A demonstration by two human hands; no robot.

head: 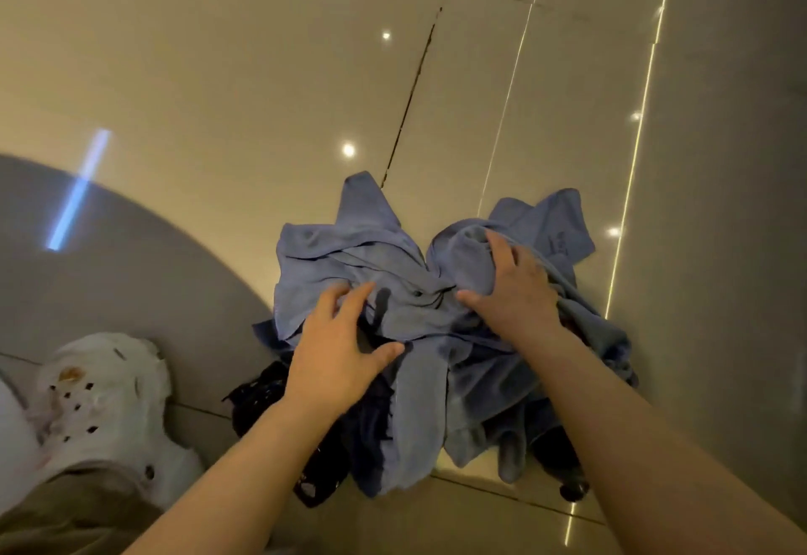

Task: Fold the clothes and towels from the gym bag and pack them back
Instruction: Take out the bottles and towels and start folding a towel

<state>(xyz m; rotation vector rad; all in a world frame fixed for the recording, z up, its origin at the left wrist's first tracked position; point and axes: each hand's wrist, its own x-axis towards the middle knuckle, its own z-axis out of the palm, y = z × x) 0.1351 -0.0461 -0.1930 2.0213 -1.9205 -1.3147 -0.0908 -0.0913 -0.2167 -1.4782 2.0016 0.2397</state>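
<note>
Indoor room with glossy beige floor tiles [218,52].

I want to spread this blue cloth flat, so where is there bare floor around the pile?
Bare tiled floor lies beyond the blue cloth and left of it, toward the white shoe. Near you, dark clothes crowd the floor.

Warm, dim indoor light with a yellowish cast. Glossy floor tiles [262,52] mirror small round light spots beyond both hands and thin bright strip reflections to the right of the right hand [515,284]. A blue-white streak of glare lies far left of the left hand [336,353]. Large soft grey shadow spreads left of that hand. Grout lines bow: wide-angle distortion. Soft focus overall; white shoe [105,406] at lower left is overexposed. Dark fabric under the blue cloth [393,257] loses detail.
</note>
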